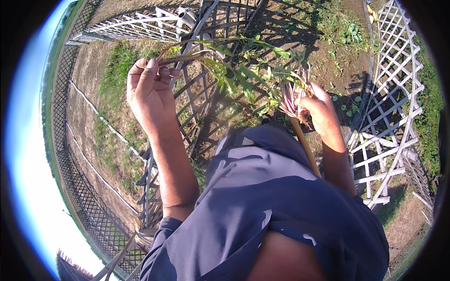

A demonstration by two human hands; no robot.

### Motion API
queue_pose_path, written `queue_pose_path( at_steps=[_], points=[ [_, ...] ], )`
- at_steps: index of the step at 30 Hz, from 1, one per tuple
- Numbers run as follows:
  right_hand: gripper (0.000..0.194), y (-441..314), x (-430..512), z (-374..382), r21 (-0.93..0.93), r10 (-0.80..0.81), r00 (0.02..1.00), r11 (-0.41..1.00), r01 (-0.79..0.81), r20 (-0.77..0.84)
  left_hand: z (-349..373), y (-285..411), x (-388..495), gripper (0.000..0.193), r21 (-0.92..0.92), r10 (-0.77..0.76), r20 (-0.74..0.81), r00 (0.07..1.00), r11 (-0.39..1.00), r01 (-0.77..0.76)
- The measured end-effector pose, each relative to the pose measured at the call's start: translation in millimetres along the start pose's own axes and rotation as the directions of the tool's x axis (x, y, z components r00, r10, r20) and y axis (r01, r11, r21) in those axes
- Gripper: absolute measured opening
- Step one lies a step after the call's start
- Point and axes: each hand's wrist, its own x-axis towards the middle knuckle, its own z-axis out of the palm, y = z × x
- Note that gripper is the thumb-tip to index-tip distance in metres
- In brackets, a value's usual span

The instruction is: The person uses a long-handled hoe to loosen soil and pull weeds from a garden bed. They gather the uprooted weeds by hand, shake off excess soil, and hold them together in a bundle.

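Note:
My left hand (pixel 153 82) is raised at the left, its thumb and fingers pinching thin reddish stems (pixel 191 56). These lead right into long, jagged green leaves (pixel 248 82) that hang between my hands. My right hand (pixel 318 109) grips a bunch of pinkish-purple stems (pixel 289 100), with thin roots at their lower end. Whether the leaves join this bunch cannot be made out where they overlap. Below the bunch, a wooden pole (pixel 304 145) slants down beside my dark shirt (pixel 260 168); its upper end is hidden.
White lattice fencing (pixel 390 87) runs along the right, with more lattice (pixel 140 24) at upper left. Soil (pixel 346 66) with weeds (pixel 337 24) lies ahead. Beyond the left-hand lattice are dry ground (pixel 84 116), a white pipe-like line (pixel 105 121) and a chain-link fence (pixel 74 175).

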Motion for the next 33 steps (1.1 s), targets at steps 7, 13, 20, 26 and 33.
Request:
queue_pose_path(
  at_steps=[7, 13, 20, 26, 33],
  points=[
    [0.013, 23, 10, -8, 0.659, 0.238, 0.952, 0.688, -0.305, 0.192, 17, -36, -25, 0.011, -0.223, -0.183, -0.054, 0.982, 0.96, 0.167],
    [0.024, -22, -6, 51, 0.621, 0.03, 0.927, 0.735, -0.274, 0.374, 76, -57, -86, 0.01, -0.184, -0.508, 0.167, 0.845, 0.826, 0.533],
    [0.016, -22, -8, 48, 0.48, 0.008, 0.994, 0.876, -0.058, 0.106, 82, -67, -102, 0.021, 0.066, -0.56, 0.298, 0.773, 0.82, 0.569],
    [0.022, -11, -3, 34, 0.508, 0.043, 0.999, 0.86, -0.047, 0.02, 73, -68, -102, 0.012, 0.427, -0.256, 0.386, 0.886, 0.901, 0.075],
    [0.025, -22, -4, 32, 0.595, -0.016, 0.999, 0.803, 0.035, -0.037, 66, -40, -95, 0.012, 0.384, -0.083, 0.661, 0.746, 0.891, -0.241]
  ],
)
